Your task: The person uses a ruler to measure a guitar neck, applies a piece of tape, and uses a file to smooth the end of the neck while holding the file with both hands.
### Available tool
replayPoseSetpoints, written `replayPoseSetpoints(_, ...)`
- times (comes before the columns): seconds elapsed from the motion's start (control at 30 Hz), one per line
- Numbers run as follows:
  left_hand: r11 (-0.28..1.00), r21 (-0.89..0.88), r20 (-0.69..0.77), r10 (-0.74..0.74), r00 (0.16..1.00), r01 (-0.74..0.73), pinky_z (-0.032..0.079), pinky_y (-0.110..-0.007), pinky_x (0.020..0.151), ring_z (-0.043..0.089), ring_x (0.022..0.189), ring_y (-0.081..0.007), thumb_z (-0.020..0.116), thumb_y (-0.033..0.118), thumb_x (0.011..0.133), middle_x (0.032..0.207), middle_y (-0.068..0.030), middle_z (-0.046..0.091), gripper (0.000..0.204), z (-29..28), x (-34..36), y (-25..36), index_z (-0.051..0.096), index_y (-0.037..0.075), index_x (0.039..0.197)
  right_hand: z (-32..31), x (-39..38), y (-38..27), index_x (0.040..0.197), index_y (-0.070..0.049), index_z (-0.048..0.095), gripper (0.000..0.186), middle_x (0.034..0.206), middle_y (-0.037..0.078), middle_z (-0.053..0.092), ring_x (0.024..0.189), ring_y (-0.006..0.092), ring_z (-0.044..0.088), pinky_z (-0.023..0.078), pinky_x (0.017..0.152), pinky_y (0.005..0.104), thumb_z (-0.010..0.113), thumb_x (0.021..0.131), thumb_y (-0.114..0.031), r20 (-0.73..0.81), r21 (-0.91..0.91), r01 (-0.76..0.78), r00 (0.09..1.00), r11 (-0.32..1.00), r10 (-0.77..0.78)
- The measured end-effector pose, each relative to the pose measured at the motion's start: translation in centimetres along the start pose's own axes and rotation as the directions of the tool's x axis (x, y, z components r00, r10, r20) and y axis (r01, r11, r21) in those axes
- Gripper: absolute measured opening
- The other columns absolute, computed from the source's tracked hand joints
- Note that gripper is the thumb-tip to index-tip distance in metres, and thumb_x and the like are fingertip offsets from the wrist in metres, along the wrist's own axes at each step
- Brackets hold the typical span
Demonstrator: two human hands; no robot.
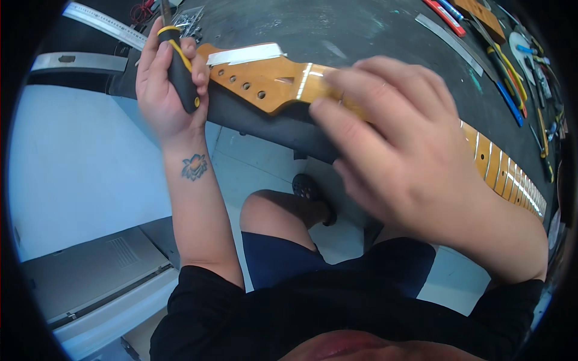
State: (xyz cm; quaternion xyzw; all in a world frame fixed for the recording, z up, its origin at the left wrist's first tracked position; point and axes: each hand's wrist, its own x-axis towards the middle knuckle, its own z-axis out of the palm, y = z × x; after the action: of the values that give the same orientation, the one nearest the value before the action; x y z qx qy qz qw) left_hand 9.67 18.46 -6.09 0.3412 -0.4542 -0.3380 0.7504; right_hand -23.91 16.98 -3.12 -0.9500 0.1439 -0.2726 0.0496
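Note:
My left hand (pixel 158 111) is closed around a screwdriver (pixel 182 78) with a black and yellow handle. Its shaft points up past the frame's top edge. Beside that hand lies a maple guitar neck (pixel 277 87), with round tuner holes and a white strip (pixel 247 54) along the headstock's far edge. My right hand (pixel 403 138) is over the neck just right of the nut, its fingers bent and its fingertips smeared by motion. Whether it grips the neck or anything small cannot be made out. The hand hides part of the fretboard, which shows again farther right.
The neck lies along the near edge of a dark workbench (pixel 361 36). A steel ruler (pixel 448 42), pliers (pixel 503 66), a wooden block (pixel 481 18) and several slim tools crowd the right. A clear bag of small parts (pixel 189 21) and a long rule (pixel 105 24) are upper left.

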Motion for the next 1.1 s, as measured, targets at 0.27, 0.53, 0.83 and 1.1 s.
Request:
replayPoseSetpoints(0.27, 0.996, -0.081, 0.003, 0.025, 1.0, -0.025, 0.05, -0.028, 0.051, 0.064, 0.064, -0.0189, 0.057, 0.016, 0.115, 0.099, -0.016, 0.067, 0.045, 0.8, -0.4, 0.4, 0.057, -0.004, 0.155, -0.6, 0.9, -0.3, 0.16, -0.008, 0.057, 0.084, 0.155, 0.02, 0.061, 0.131, 0.042, 0.065, 0.053, 0.112, 0.0508, 0.086, 0.082, -0.013, 0.218, -0.131, -0.194, 0.951, 0.972, 0.22)
replayPoseSetpoints(0.53, 0.993, -0.078, -0.075, 0.078, 0.994, -0.084, 0.049, -0.025, 0.046, 0.062, 0.056, -0.0158, 0.051, 0.009, 0.116, 0.094, -0.0138, 0.068, 0.049, -0.8, -0.2, -1.3, 0.05, -0.005, 0.163, 0.3, 2.4, -1.1, 0.162, -0.007, 0.056, 0.083, 0.151, 0.021, 0.063, 0.127, 0.0421, 0.064, 0.054, 0.11, 0.0502, 0.083, 0.084, -0.016, 0.221, -0.181, -0.225, 0.939, 0.957, 0.263)
replayPoseSetpoints(0.83, 0.76, 0.628, -0.006, -0.207, 0.978, 0.165, 0.041, -0.021, 0.05, 0.054, 0.057, -0.0067, 0.06, 0.015, 0.112, 0.093, -0.0055, 0.068, 0.053, 3.7, -5.0, 6.1, 0.058, -0.002, 0.162, 0.4, 0.9, -0.2, 0.155, -0.008, 0.062, 0.062, 0.126, 0.016, 0.068, 0.112, 0.037, 0.068, 0.057, 0.099, 0.0467, 0.078, 0.096, -0.012, 0.08, -0.105, -0.324, 0.94, 0.94, 0.333)
replayPoseSetpoints(1.1, 0.333, 0.91, -0.077, -0.445, 0.892, 0.245, 0.041, -0.025, 0.063, 0.053, 0.067, -0.0073, 0.065, 0.004, 0.103, 0.083, -0.0019, 0.065, 0.056, 10.1, -15.8, 15.5, 0.063, -0.005, 0.158, 1.4, -0.9, 1.0, 0.152, -0.011, 0.067, 0.054, 0.113, 0.014, 0.069, 0.107, 0.0348, 0.069, 0.057, 0.095, 0.0465, 0.075, 0.099, -0.014, -0.001, -0.134, -0.306, 0.951, 0.942, 0.309)
